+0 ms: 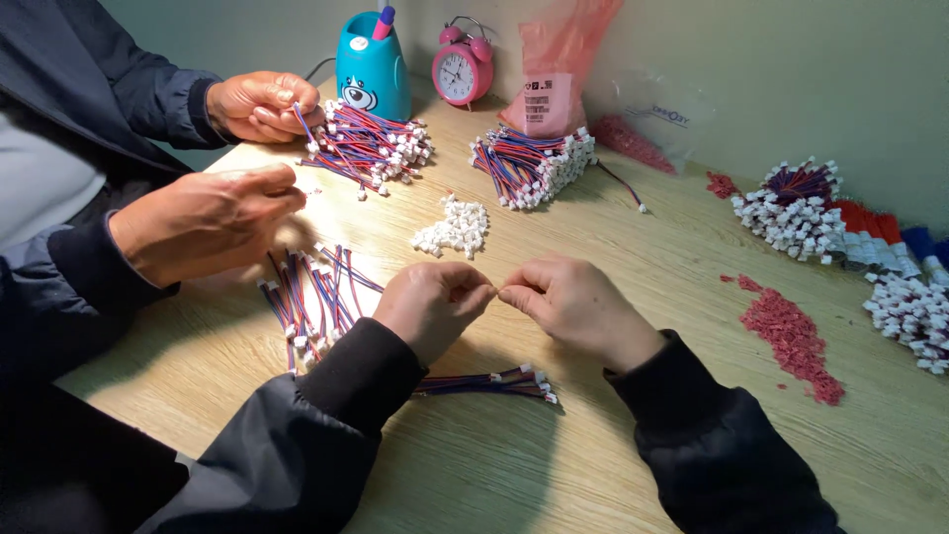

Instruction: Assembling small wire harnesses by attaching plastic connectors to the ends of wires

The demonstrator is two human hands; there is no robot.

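My left hand (427, 305) and my right hand (575, 305) meet fingertip to fingertip above the wooden table (554, 455), pinching something too small to make out. A small bundle of red-and-blue wires with white connectors (489, 381) lies just below my hands. Loose wires of the same kind (311, 292) lie spread to the left of my left hand. A little heap of white plastic connectors (455, 227) sits just beyond my hands.
A co-worker's hands (203, 222) (262, 104) work at the left, one holding a wire. Wire bundles (371, 143) (529, 163) (796, 203), red bits (791, 336), a teal pen holder (373, 64), a pink alarm clock (463, 67) and a pink bag (559, 74) stand behind.
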